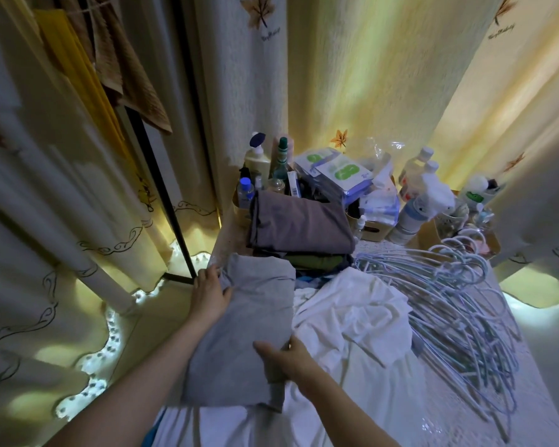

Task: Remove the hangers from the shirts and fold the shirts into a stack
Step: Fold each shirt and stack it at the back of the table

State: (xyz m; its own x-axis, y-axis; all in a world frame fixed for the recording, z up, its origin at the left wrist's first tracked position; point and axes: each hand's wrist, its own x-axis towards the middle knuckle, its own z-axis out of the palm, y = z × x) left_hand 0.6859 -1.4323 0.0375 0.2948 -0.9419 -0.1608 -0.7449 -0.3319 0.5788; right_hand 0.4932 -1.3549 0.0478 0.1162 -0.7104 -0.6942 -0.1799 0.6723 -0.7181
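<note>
Shirt (249,321): soft grey jersey, oblong fold; hands left (208,293), right (288,353) grip edges.

The left hand (208,293) and right hand (288,356) hold the grey shirt (249,317).

Looks forward and down from head height, close above left hand (208,293) and right hand (292,356), facing curtains (368,91).

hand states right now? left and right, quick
Left hand: grips the far left edge of the folded grey shirt.
Right hand: pinches the same shirt's right edge, thumb on top.
</note>
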